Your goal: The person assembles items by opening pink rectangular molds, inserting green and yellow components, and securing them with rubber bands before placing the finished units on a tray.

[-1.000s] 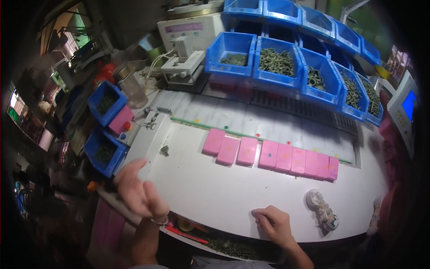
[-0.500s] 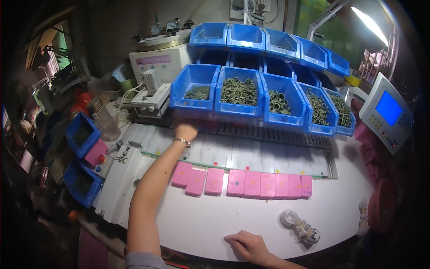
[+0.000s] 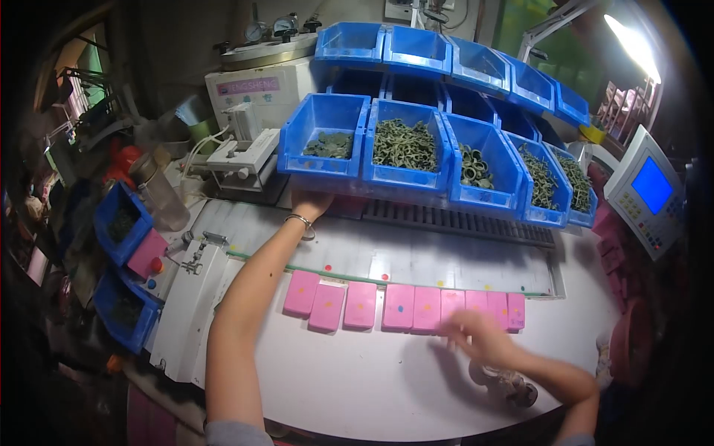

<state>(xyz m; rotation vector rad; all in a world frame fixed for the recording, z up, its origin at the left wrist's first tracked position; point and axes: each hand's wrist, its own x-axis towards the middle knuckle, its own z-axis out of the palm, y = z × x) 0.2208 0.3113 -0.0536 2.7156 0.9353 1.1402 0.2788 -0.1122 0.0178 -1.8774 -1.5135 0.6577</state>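
Note:
My left hand (image 3: 312, 204) reaches under the front edge of the lower blue bins, a bracelet on its wrist; the bins hide its fingers. Above it, one blue bin (image 3: 297, 149) holds a few flat grey-green pieces. My right hand (image 3: 476, 336), smeared by motion, hovers over the white table (image 3: 335, 386) close to the row of pink blocks. Among those, one pink block (image 3: 399, 306) bears a blue dot, and others carry yellowish dots. Under my right forearm lies a pale bundle (image 3: 513, 385) of small round pieces, partly covered by the arm.
Blue bins (image 3: 483, 197) rise in tiers at the back, several filled with small greenish parts. At right stands a control panel (image 3: 647, 189) with a blue screen. Beyond the pink blocks runs a conveyor belt (image 3: 357, 241). Two more blue bins (image 3: 123, 253) hang at left.
My right hand has risen from the table's near edge and moved forward and right, toward the pink blocks. My left hand has gone slightly further under the bins. The whole view has shifted a little.

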